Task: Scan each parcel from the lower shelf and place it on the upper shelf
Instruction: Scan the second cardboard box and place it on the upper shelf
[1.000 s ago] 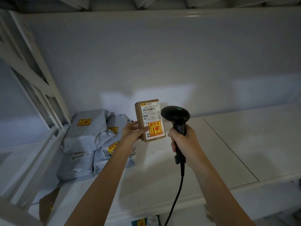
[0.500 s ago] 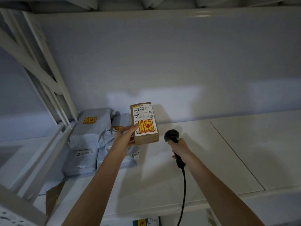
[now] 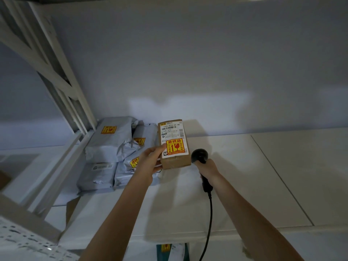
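Observation:
A small brown cardboard parcel [image 3: 174, 146] with a white barcode label and a yellow-red fragile sticker is held by my left hand [image 3: 150, 162] over the white upper shelf [image 3: 244, 176], just right of the grey parcels. My right hand [image 3: 207, 169] grips a black corded barcode scanner [image 3: 200, 156], its head right beside the parcel's lower right corner. A stack of grey plastic mailer parcels [image 3: 111, 146] with yellow stickers lies at the shelf's back left.
White metal shelf posts and braces [image 3: 56, 102] rise at the left. The pale wall [image 3: 188, 63] stands behind the shelf. Below the shelf's front edge, a parcel with a yellow sticker [image 3: 172, 251] shows on the lower level. The scanner cable [image 3: 209, 223] hangs down.
My left hand carried the brown parcel lower and further onto the shelf beside the grey mailers. My right hand lowered the scanner from facing the label to beside the parcel.

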The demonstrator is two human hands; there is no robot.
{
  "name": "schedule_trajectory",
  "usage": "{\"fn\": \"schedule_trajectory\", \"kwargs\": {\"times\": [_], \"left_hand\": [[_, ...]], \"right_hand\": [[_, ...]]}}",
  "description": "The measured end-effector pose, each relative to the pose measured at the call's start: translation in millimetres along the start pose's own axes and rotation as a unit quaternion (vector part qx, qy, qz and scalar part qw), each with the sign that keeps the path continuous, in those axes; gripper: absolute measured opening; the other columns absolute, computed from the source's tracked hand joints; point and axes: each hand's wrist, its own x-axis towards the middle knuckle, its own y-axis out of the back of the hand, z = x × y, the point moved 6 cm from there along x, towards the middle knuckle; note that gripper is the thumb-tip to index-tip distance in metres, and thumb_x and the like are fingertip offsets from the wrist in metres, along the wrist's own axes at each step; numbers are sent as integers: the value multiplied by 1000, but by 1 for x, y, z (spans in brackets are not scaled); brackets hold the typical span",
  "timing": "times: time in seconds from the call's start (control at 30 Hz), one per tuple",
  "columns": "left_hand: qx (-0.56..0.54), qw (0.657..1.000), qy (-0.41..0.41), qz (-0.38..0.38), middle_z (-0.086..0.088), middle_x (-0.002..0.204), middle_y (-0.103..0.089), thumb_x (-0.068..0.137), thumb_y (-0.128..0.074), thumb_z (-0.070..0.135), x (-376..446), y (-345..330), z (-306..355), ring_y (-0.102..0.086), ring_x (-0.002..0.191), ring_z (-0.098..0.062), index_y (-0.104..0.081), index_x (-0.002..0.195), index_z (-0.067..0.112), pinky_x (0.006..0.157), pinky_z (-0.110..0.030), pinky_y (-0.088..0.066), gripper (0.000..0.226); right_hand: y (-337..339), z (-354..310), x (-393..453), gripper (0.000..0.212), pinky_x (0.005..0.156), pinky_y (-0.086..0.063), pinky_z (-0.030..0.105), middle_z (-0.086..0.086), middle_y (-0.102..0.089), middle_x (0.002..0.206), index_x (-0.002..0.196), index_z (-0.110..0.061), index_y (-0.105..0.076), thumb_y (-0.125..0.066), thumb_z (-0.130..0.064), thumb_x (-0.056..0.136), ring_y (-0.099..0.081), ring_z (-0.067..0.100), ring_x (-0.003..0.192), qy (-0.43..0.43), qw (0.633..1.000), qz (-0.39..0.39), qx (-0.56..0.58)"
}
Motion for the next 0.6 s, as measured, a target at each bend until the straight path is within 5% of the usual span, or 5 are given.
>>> {"fn": "schedule_trajectory", "kwargs": {"times": [0.17,0.27,0.37,0.47,0.6], "left_hand": [[-3,1000,0,15,-7,90,-70,86,-65,29,-10,-3,-4,-66,80,-21,-63,88,16,69,-31,-55,13],[-5,1000,-5,16,-5,89,-68,88,-63,30,-20,-4,-3,-65,79,-20,-60,88,19,67,-30,-54,11],[-3,1000,-6,14,-6,92,-68,87,-64,33,-31,-3,-1,-65,80,-20,-60,89,19,70,-32,-55,15],[-7,1000,-6,15,-6,93,-68,85,-66,34,-45,-3,3,-65,82,-21,-59,89,19,70,-32,-55,17],[-23,998,-35,-40,-8,95,-69,86,-64,33,-76,-6,13,-67,82,-19,-63,98,16,68,-29,-54,21]], "right_hand": [[4,-1,-5,35,81,-46,34,15,-59,101,100,-1,-60,-54,-34,87,-57,29,96,0,991,4,-135],[20,-30,-33,50,108,-33,34,15,-35,143,137,-1,-40,-51,-15,90,-34,30,135,142,977,76,-144],[23,-49,-78,59,101,-38,16,13,-39,145,143,-12,-37,-44,7,87,-34,31,136,248,965,-64,54],[12,-59,-112,76,103,-42,28,10,-44,144,147,-24,-30,-59,-15,77,-38,26,136,263,941,-203,68],[16,-63,-147,80,110,-40,38,-4,-50,142,144,-27,-35,-73,-33,75,-49,10,128,307,940,-142,39]]}}
